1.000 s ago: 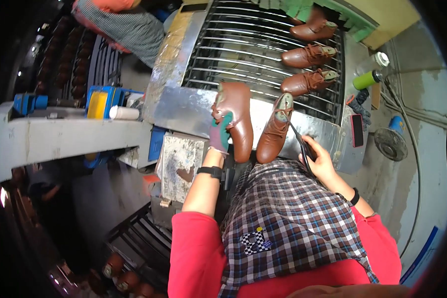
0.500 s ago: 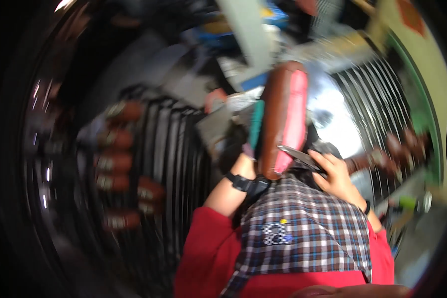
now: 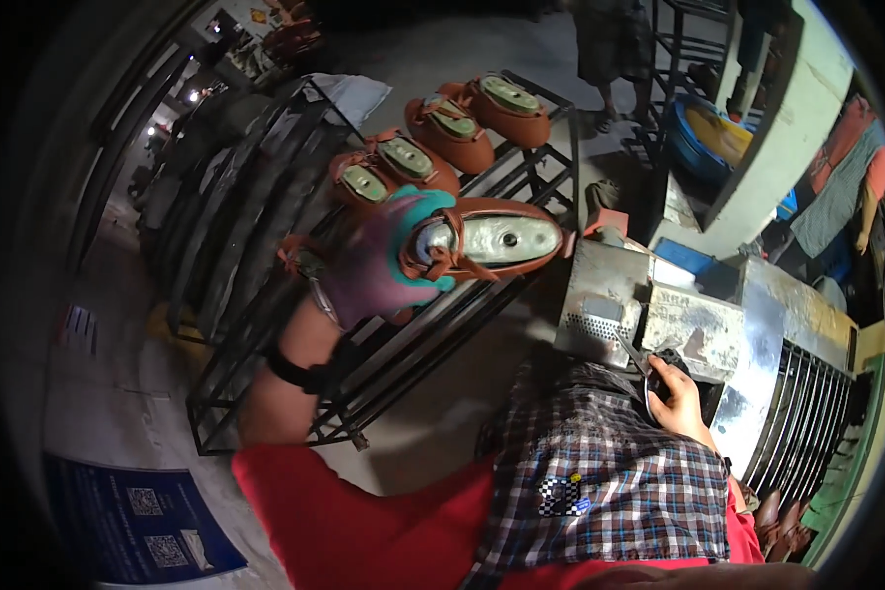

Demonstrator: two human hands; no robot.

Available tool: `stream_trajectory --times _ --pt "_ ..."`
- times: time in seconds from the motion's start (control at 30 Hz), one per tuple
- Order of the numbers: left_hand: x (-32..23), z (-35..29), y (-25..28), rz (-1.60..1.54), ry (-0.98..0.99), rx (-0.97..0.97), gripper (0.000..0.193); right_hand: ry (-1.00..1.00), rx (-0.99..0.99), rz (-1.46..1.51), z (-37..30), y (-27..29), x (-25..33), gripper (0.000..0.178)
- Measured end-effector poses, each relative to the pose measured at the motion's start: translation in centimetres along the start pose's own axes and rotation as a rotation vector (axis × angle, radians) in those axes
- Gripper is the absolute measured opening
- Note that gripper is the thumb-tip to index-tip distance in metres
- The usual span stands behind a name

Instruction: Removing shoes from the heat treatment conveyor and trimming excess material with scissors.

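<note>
The gloved left hand (image 3: 379, 261) is closed around a brown shoe (image 3: 516, 206) over the black rack (image 3: 572, 157) at left; the right hand (image 3: 677, 398), near the counter (image 3: 765, 334), curls around what looks like scissors (image 3: 633, 352).

Head-worn, close above the checked apron (image 3: 615, 457); looks steeply down and forward past it, fisheye-wide, taking in the floor (image 3: 442, 49) beyond and to its left.

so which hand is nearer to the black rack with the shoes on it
Left: the left hand, gripping a brown shoe, appears over the black rack. The right hand, holding a thin tool, is well to its right, near the checked apron.
</note>
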State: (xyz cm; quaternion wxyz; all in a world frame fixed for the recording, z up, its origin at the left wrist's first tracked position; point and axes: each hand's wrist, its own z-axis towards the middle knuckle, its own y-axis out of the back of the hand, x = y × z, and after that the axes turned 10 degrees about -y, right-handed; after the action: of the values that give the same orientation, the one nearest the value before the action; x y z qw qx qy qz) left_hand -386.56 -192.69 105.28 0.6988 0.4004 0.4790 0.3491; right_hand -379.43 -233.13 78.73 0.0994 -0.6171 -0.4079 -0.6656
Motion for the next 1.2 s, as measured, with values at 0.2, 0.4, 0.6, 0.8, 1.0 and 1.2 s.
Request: stream_trajectory --times 0.2,0.4,0.6,0.8,1.0,1.2 --pt "7.0 -2.2 8.6 0.377 -0.060 0.270 0.069 0.097 0.060 -0.013 4.2 -3.1 4.6 0.057" --pt "19.2 -6.8 13.9 0.271 0.210 0.455 0.063 -0.042 0.110 -0.087 7.2 -6.8 5.9 0.057" --pt "28.2 -11.2 13.6 0.197 0.559 0.546 0.065 -0.215 0.007 0.049 9.5 -10.4 6.3 0.056" --pt "24.2 -13.5 13.5 0.325 0.734 -0.207 0.068 -0.218 -0.015 0.044 11.3 -12.2 9.1 0.055" --pt "14.8 -12.2 -0.2 0.948 0.542 -0.282 0.074 -0.164 -0.007 -0.076 10.5 -3.9 5.1 0.054" --pt "15.2 -11.3 -1.5 0.952 0.370 -0.169 0.064 -0.124 -0.092 -0.089 6.4 3.9 -2.9 0.060"
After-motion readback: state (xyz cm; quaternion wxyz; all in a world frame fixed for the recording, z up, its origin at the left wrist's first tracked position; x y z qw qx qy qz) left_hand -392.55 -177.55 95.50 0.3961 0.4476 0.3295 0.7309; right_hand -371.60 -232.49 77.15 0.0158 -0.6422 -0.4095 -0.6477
